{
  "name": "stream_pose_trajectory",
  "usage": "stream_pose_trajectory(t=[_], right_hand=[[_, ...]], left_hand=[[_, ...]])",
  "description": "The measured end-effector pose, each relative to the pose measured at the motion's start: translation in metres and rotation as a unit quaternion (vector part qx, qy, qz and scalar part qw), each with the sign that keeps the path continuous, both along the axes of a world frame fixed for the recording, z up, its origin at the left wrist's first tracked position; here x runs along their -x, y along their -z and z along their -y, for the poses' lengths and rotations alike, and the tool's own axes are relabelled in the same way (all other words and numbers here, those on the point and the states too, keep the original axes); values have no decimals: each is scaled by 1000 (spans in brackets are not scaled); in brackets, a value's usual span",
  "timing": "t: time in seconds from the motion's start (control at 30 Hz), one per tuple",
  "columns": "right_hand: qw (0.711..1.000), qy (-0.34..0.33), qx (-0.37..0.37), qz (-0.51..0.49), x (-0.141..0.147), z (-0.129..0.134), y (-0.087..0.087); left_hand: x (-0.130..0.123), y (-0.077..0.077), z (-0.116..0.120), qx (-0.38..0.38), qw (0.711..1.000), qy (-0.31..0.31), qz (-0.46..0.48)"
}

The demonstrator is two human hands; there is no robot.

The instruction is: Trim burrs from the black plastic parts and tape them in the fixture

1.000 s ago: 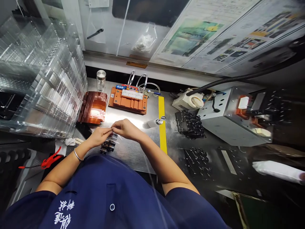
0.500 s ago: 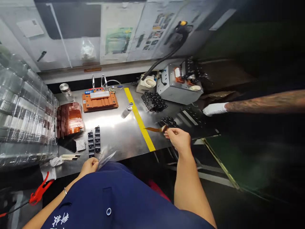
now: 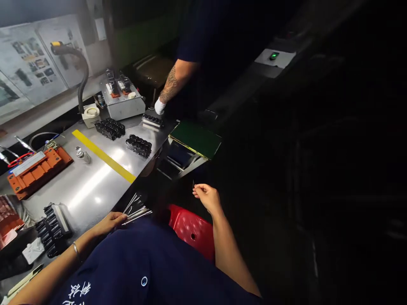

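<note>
My left hand [image 3: 110, 223], at the table's front edge close to my body, is closed around one end of a bundle of thin white strips [image 3: 140, 212]. The strips fan out to the right past the fingertips. Away from the table, above a red stool, my right hand [image 3: 208, 198] is pinched. A thin dark sliver [image 3: 193, 184] stands up from its fingertips, too small to name. Left of my left hand lies a group of black ribbed parts [image 3: 52, 231] with a pale strip along one side.
On the metal table [image 3: 95, 186] are a yellow tape line [image 3: 103, 156], a small bottle [image 3: 83, 156], an orange fixture [image 3: 40, 169] and black part blocks [image 3: 138, 145]. A co-worker's gloved hand [image 3: 159, 106] touches a farther block. The red stool [image 3: 193, 231] stands below; a green-topped stand [image 3: 195, 137] is beyond.
The view has swung right, bringing the red stool into sight. My right hand, earlier over the table edge with a brown strip, is now beyond it. The left hand's strips now show fanned out.
</note>
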State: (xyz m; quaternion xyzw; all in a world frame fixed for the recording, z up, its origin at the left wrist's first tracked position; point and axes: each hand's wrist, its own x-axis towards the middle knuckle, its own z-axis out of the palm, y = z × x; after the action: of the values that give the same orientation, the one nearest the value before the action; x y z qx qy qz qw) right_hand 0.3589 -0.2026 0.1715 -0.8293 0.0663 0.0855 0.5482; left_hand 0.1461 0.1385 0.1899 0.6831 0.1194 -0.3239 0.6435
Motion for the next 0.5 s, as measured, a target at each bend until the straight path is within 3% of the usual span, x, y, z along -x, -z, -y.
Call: stream_pose_trajectory(t=[0.07,0.13,0.2,0.23,0.3,0.37,0.5], right_hand=[[1000,17,-8,-5,7,27,3],[999,33,-15,-6,13,47,5],[999,49,-18,-8,21,65,8],[998,61,-18,-9,25,74,10],[995,94,-16,-14,35,91,14],[991,134,-13,-23,44,108,19],[978,202,-2,-48,55,136,23]], left_hand=[[-39,-6,28,-5,999,47,5],[-75,-15,52,28,989,147,-1],[-109,-21,73,64,970,232,-38],[-125,-21,82,69,965,243,-67],[-153,-10,98,48,968,213,-123],[-181,12,115,-1,978,152,-144],[-245,62,146,-76,994,-11,-83]])
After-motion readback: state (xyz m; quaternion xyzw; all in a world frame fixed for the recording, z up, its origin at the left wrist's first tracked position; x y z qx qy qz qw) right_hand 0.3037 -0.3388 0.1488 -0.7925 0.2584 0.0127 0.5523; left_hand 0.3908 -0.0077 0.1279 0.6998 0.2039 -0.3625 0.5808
